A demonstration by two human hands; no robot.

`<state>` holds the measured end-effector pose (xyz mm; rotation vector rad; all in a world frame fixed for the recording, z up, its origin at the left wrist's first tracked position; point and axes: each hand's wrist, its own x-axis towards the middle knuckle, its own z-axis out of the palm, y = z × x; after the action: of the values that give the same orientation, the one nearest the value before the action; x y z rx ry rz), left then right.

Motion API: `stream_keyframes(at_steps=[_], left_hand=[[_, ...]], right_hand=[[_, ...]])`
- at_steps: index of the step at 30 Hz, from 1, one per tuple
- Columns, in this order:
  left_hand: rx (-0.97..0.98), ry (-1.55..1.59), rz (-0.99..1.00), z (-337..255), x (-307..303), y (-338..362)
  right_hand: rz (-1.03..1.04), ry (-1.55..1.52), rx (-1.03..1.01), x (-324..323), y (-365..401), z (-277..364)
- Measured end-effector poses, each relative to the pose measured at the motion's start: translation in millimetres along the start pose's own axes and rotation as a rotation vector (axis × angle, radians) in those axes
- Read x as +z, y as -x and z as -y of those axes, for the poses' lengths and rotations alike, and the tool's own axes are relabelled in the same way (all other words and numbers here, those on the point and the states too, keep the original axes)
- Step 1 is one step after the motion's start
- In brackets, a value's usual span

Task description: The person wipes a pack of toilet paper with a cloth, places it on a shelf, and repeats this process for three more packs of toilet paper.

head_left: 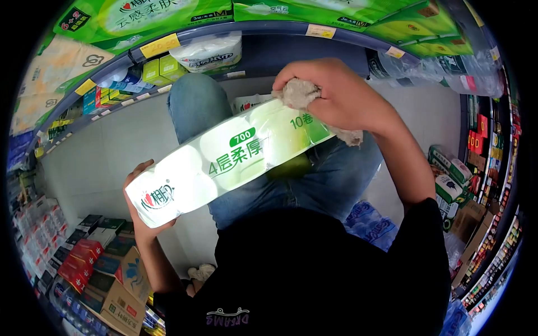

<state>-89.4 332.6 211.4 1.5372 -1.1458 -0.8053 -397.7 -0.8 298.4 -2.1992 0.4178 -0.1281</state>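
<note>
Head view shows a long white and green plastic-wrapped pack of paper rolls (224, 159) held up over the person's bent legs in blue jeans (350, 173), near a dark blue-gray metal shelf (274, 53). It slants, with one end low on the left and the other higher on the right. The left hand (144, 227) is curled around the low end. The right hand (342, 92) is bunched around a crumpled beige cloth (301, 93) and presses it on the high end. I cannot tell if the pack touches the legs. It looks light for its size, and a bit squishy, so a hard squeeze could dent the rolls. The shiny wrap may be slippery and could tear. Both ends seem good spots to hold, with flat palms and a gentle push.
</note>
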Motion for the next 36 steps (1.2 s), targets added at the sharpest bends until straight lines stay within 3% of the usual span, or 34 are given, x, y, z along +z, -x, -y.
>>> stream_keyframes(at_steps=[5, 8, 11, 14, 20, 24, 27, 30, 36], left_hand=[[-0.008, 0.008, -0.012, -2.2, 3.3, -0.8], [-0.001, -0.004, 0.005, -7.6, 6.5, -1.6], [-0.009, -0.036, 0.005, -7.6, 6.5, -2.2], [-0.029, -0.011, -0.009, -3.2, 4.3, 1.2], [-0.034, 0.018, -0.022, 4.9, 3.7, 4.2], [-0.037, -0.006, -0.028, 3.7, 3.3, 4.6], [-0.041, -0.001, -0.024, 3.9, 3.4, 2.6], [-0.032, -0.012, -0.014, 3.4, 3.0, 0.9], [-0.074, -0.002, -0.024, -3.4, 6.8, 0.0]], right_hand=[[-0.135, 0.033, -0.04, 10.8, 0.5, -7.8], [-0.362, -0.128, 0.15, 21.5, 0.9, -17.0], [-0.533, -0.356, 0.206, 23.5, 3.5, -24.6], [-0.41, -0.443, 0.106, 7.2, 13.1, -20.5], [-0.006, -0.234, 0.002, -4.4, 23.4, 0.5], [-0.09, 0.048, -0.106, 9.4, 15.2, -3.4], [-0.122, -0.033, -0.054, 9.7, 11.1, -1.6], [-0.248, -0.049, -0.036, 16.3, 8.0, -3.7], [-0.751, -0.044, 0.078, 30.5, 5.3, -16.2]])
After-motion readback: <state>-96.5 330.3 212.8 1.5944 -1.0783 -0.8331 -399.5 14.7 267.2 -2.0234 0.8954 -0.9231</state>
